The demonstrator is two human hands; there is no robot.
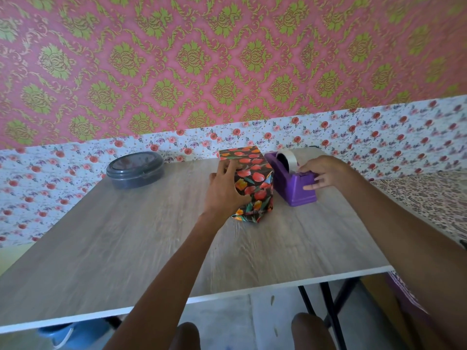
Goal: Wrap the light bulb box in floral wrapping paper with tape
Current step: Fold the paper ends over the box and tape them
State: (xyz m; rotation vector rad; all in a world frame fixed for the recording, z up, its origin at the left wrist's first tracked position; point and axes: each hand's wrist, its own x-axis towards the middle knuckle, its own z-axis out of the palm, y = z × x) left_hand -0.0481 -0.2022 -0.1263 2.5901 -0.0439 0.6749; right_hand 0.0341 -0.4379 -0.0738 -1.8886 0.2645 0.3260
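Observation:
The box, covered in dark wrapping paper with red and orange flowers, lies on the wooden table near its far edge. My left hand presses on the box's left side and top, fingers spread over the paper. Right beside the box stands a purple tape dispenser with a roll of clear tape. My right hand rests on the dispenser's near end, thumb at the cutter and fingers along its side. Whether a strip of tape is between the fingers cannot be made out.
A round dark lidded container sits at the table's far left. Floral and pink patterned walls rise just behind the table. A patterned cloth surface lies to the right. Black table legs and my knees show below the near edge.

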